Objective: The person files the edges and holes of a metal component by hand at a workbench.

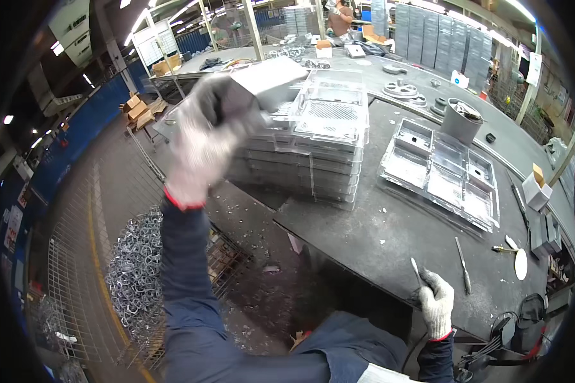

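My left hand [204,137], in a pale glove with a dark palm and red cuff, is raised at the upper left and smeared by motion. Its fingers close round the edge of a flat, light-grey metal part [271,78], which is blurred. Just beyond rises a stack of silver frame-like metal castings [329,159]. Low on the right, my right hand [436,302], in a white knit glove, wraps round a slim hand tool [416,268] with its narrow tip pointing up. A similar framed casting with several compartments [437,169] lies on the dark workbench [364,233].
Beside my right hand lies a slim file-like tool [463,268], near a white disc [521,264]. A grey bucket [461,121] stands behind the casting. At left, a wire basket holds many metal rings [137,265]. Another person [340,20] stands far back.
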Demonstrator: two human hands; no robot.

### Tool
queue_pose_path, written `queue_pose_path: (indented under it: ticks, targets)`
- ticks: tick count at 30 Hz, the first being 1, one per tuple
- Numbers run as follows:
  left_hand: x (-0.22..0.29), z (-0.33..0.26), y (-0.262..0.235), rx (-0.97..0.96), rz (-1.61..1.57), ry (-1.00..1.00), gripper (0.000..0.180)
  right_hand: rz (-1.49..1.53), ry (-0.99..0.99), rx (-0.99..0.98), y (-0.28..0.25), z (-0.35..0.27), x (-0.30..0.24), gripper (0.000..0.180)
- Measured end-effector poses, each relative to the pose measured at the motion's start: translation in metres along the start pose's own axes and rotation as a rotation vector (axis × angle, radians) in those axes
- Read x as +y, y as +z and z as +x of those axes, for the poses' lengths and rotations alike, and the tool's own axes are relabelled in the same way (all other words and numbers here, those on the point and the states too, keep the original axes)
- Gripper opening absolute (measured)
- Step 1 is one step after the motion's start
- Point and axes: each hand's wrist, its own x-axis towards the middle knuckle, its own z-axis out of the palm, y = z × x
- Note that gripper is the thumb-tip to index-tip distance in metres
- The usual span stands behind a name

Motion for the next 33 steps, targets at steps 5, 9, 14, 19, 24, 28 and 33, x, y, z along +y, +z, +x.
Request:
queue_pose_path:
  ticks: [5,9,14,19,24,28,33]
  targets:
    - [-0.087,0.074,-0.061,-0.19,0.792,0.183,0.029,0.083,0.057,-0.075,0.032,0.013,0.001,0.036]
    - [-0.146,0.078,-0.083,-0.367,0.923,-0.006,0.028,-0.108,-0.18,-0.051,0.044,0.015,0.019,0.043]
    - [-0.184,0.048,-0.094,-0.289,0.926,-0.064,0.033,0.039,0.031,-0.082,0.042,0.011,-0.013,0.035]
    - [-0.19,0.064,-0.084,-0.489,0.854,0.057,0.028,-0.069,-0.072,-0.024,0.036,0.006,0.008,0.034]
    - [-0.192,0.068,-0.11,-0.327,0.806,-0.263,0.042,-0.145,-0.288,-0.035,0.029,0.023,0.008,0.04]
    - [-0.094,0.05,0.006,0.413,0.933,0.226,0.046,-0.469,-0.232,0.151,-0.009,0.019,0.007,0.045]
    - [-0.017,0.011,0.204,-0.035,0.321,0.659,0.035,-0.67,-0.196,0.164,-0.025,0.024,0.039,0.051]
